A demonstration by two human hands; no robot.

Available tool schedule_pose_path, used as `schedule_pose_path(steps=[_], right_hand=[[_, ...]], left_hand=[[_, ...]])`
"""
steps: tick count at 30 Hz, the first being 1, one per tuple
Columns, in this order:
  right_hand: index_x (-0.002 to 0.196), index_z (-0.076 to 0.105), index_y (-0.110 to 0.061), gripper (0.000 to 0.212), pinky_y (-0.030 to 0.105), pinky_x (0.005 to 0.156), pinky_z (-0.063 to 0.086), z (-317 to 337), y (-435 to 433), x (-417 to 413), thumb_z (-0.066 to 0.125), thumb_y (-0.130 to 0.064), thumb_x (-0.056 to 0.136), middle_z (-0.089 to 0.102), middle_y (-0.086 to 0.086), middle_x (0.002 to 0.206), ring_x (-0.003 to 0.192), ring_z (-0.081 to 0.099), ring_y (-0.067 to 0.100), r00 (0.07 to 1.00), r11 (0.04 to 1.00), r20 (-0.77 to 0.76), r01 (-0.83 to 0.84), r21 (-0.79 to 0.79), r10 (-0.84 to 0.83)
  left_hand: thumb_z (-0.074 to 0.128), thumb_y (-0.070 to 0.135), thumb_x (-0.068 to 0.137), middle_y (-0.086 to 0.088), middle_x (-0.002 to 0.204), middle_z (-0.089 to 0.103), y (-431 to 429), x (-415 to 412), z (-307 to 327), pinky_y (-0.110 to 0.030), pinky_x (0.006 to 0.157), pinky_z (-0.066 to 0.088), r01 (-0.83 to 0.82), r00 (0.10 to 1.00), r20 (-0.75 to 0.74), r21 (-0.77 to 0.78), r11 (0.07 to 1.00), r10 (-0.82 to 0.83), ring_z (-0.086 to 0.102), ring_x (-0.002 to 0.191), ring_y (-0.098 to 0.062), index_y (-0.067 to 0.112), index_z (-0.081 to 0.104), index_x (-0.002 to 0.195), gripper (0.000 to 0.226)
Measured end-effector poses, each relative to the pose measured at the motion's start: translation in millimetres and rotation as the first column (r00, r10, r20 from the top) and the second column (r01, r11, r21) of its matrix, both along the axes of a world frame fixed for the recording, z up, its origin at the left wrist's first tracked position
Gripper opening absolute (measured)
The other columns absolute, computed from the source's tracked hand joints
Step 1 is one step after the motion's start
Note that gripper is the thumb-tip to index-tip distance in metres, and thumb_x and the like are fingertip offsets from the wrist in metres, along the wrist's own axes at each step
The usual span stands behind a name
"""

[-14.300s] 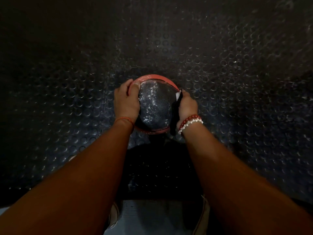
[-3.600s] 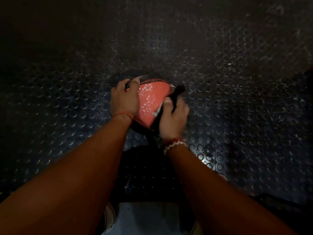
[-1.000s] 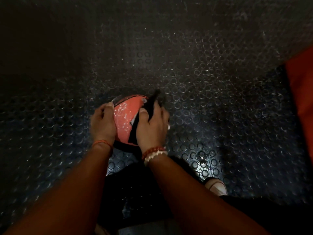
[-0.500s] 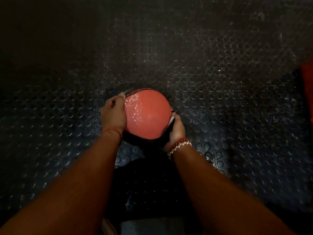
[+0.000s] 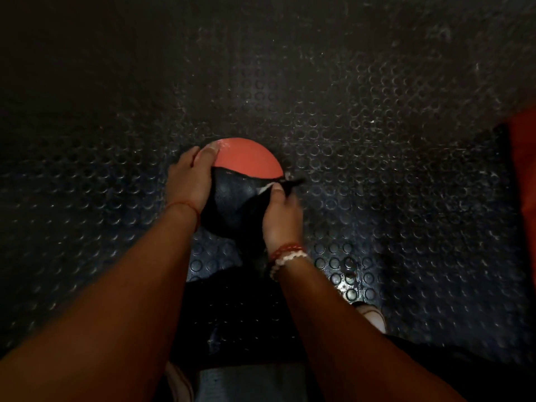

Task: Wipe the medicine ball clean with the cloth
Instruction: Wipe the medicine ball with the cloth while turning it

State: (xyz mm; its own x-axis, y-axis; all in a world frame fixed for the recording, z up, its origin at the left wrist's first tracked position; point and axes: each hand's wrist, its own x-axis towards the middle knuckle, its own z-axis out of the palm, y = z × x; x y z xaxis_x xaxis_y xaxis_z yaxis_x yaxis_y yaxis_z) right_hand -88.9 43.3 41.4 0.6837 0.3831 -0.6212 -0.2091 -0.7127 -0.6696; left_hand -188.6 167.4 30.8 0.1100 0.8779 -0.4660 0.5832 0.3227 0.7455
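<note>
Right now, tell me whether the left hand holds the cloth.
No, the right hand grips the cloth; the left hand holds the medicine ball.

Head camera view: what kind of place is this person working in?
Probably a gym or workout room. The floor is dark rubber matting with raised round studs, a red-and-black medicine ball is being wiped with a dark cloth, and an orange-red shape, maybe a pad, shows at the right edge.
</note>
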Motion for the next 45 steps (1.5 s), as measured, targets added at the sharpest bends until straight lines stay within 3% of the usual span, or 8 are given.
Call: schedule_pose_path(steps=[7,12,17,24,28,31,40,45], right_hand=[[0.149,0.031,-0.022,0.059,0.038,0.114,0.028,2,16,-9,0.038,-0.041,0.095,0.025,0.011,0.154,0.141,0.029,0.026,0.851,0.91,0.432,-0.39,0.139,0.299],[0.119,0.065,-0.008,0.037,0.036,0.105,0.041,-26,42,25,0.047,-0.03,0.095,0.061,0.015,0.125,0.114,0.056,0.023,0.991,0.95,-0.129,0.064,0.305,-0.026],[0.096,0.071,-0.014,0.035,0.045,0.102,0.048,-49,37,17,0.059,-0.044,0.083,0.069,0.013,0.109,0.104,0.064,0.029,0.791,0.905,-0.542,0.407,0.124,-0.282],[0.131,0.056,-0.017,0.037,0.018,0.095,0.029,-15,29,-8,0.046,-0.028,0.098,0.047,-0.002,0.125,0.108,0.043,0.007,0.982,0.95,0.187,-0.037,0.309,-0.023],[0.119,0.066,-0.021,0.037,0.027,0.09,0.038,-16,53,20,0.045,-0.035,0.092,0.059,0.003,0.116,0.102,0.054,0.015,0.953,0.917,0.246,-0.252,0.31,0.179],[0.08,0.068,-0.017,0.022,0.038,0.088,0.047,-27,70,42,0.052,-0.024,0.094,0.066,0.008,0.092,0.089,0.059,0.02,0.994,0.934,-0.064,-0.056,0.353,0.084],[0.109,0.069,-0.018,0.042,0.037,0.092,0.052,-42,23,19,0.044,-0.049,0.093,0.07,0.009,0.113,0.102,0.064,0.028,0.693,0.789,-0.641,0.575,0.217,-0.329],[0.134,0.049,-0.006,0.054,0.033,0.108,0.032,-28,16,-28,0.043,-0.041,0.093,0.051,0.019,0.133,0.123,0.046,0.028,0.89,0.852,-0.071,0.451,0.264,-0.45]], left_hand=[[0.054,0.054,0.09,0.001,0.128,0.062,-1,-15,-5,-0.023,0.101,0.039,-0.135,0.972,0.192,-0.027,0.99,0.138,0.055,0.115,-0.012,0.019,0.066,0.123,0.049],[0.069,0.085,0.05,0.005,0.117,0.071,7,-42,-41,-0.045,0.106,0.044,-0.241,0.907,0.289,-0.237,0.941,0.305,0.064,0.115,-0.017,0.035,0.074,0.108,0.076],[0.072,0.083,0.047,0.004,0.117,0.072,10,-51,-43,-0.044,0.106,0.045,-0.212,0.899,0.317,-0.29,0.933,0.303,0.064,0.114,-0.017,0.033,0.074,0.11,0.08],[0.068,0.07,0.061,0.001,0.113,0.072,14,-39,-29,-0.047,0.104,0.047,-0.2,0.916,0.301,-0.228,0.953,0.265,0.066,0.11,-0.019,0.027,0.075,0.103,0.061],[0.06,0.067,0.066,0.004,0.116,0.07,8,-31,-20,-0.042,0.105,0.046,-0.171,0.943,0.262,-0.152,0.974,0.206,0.063,0.111,-0.015,0.031,0.073,0.097,0.049],[0.058,0.065,0.068,0.005,0.116,0.068,7,-20,-18,-0.037,0.104,0.047,-0.177,0.947,0.248,-0.128,0.976,0.205,0.062,0.108,-0.013,0.028,0.071,0.106,0.055],[0.042,0.082,0.056,-0.007,0.129,0.06,27,20,-15,-0.043,0.107,0.041,-0.088,0.996,-0.02,-0.087,0.992,0.086,0.057,0.115,-0.027,0.025,0.066,0.12,0.089],[0.029,0.078,0.068,-0.014,0.137,0.056,38,35,-15,-0.05,0.111,0.034,0.083,0.979,-0.18,-0.046,0.995,-0.09,0.048,0.129,-0.033,0.018,0.062,0.13,0.092]])
